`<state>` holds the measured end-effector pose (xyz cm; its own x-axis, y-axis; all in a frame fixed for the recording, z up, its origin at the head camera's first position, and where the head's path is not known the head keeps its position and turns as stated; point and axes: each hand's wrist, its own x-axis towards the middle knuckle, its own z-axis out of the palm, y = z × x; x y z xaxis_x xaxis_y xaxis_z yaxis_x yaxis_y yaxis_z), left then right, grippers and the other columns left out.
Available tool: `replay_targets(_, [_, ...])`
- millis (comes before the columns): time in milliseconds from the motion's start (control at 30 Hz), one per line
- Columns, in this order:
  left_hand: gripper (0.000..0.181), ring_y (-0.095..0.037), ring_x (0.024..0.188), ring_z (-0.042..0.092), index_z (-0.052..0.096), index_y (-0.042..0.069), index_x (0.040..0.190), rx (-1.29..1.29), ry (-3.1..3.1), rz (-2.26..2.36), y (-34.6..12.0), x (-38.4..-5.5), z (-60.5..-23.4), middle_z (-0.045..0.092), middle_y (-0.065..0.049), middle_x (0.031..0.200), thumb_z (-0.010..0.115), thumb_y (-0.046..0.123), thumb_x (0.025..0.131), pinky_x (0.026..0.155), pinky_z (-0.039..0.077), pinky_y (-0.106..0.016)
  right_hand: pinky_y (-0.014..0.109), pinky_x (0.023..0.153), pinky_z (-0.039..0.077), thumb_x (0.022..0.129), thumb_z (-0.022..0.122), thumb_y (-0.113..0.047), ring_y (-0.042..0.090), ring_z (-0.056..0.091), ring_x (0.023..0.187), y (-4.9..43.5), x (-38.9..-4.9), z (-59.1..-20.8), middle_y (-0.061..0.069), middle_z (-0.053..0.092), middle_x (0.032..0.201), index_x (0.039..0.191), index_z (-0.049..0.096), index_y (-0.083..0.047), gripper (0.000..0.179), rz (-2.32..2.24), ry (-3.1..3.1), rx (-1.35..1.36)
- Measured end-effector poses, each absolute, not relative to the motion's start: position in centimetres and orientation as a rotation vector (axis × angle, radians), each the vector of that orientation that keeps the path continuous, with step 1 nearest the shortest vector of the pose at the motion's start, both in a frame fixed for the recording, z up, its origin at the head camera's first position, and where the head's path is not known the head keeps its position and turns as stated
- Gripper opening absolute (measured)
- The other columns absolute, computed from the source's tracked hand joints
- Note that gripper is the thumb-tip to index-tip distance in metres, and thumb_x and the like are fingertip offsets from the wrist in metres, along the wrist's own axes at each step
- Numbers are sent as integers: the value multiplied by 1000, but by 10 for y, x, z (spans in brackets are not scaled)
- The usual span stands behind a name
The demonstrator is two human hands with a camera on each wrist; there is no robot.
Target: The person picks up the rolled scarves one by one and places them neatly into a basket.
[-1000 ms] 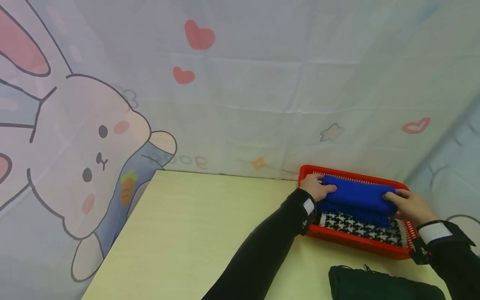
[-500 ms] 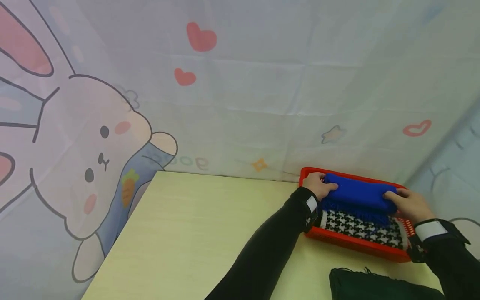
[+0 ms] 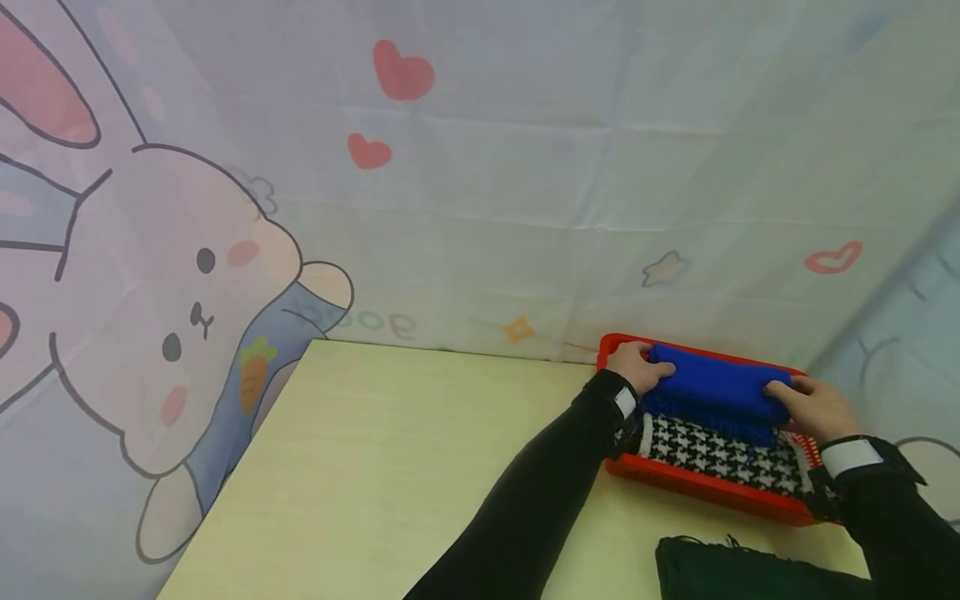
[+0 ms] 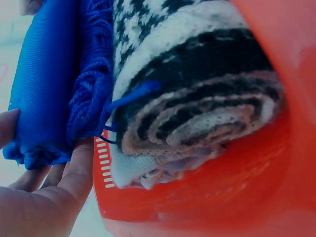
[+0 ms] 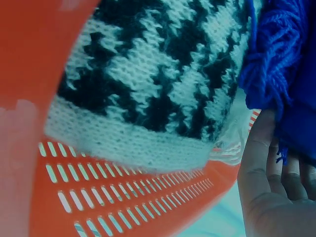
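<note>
A rolled blue scarf [image 3: 716, 382] with a twisted fringe lies at the back of a red plastic basket [image 3: 705, 487]. My left hand [image 3: 634, 368] grips its left end, thumb on top and fingers beneath, as the left wrist view shows. At the other end my right hand [image 3: 819, 410] holds the roll, thumb on the near face. In front of it, inside the basket, sits a rolled black-and-white knitted scarf [image 3: 716, 454], its spiral end [image 4: 202, 123] visible in the left wrist view. Some pale cloth [image 4: 148, 170] shows under that roll.
A dark green fringed roll of cloth [image 3: 750, 571] lies on the pale yellow table [image 3: 420, 450], in front of the basket. Directly behind the table hangs a printed cloth backdrop [image 3: 487, 192] with a rabbit and hearts. The basket stands near the back right.
Both hands have shifted the blue scarf very slightly toward the back of the basket. The right hand and forearm have edged a little left. Both grips stay the same.
</note>
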<state>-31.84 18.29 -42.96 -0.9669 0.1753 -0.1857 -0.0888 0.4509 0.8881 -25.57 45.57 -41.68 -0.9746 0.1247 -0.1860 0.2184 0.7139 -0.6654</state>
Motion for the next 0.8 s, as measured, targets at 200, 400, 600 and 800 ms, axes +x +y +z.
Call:
replay_targets(200, [54,-16,114,69,67,22,147,69,2437,1524,189,-330,-439,71,3,136,81,38,98,93,59,-32,48,80,66,110,43,-39,66,56,120,457,-259,-421,59,35,142,149,24,31,82,-1085,2839,296])
replay_targets(400, [54,-17,119,69,65,22,149,72,2433,1537,191,-334,-444,70,1,139,79,38,99,97,59,-33,53,86,64,110,43,-42,67,52,126,459,-264,-422,58,34,144,152,21,28,84,-1077,2848,318])
replay_targets(600, [54,-18,124,68,63,20,151,85,2416,1553,190,-334,-444,69,0,142,78,35,101,101,58,-33,52,86,64,109,44,-42,67,51,126,461,-267,-426,58,33,145,153,21,27,85,-1095,2848,297])
replay_targets(800, [56,-17,133,63,56,21,158,191,2428,1544,189,-338,-448,64,0,150,71,35,105,107,54,-32,66,99,55,110,43,-43,66,51,125,459,-269,-424,57,35,145,152,26,26,83,-1055,2897,302])
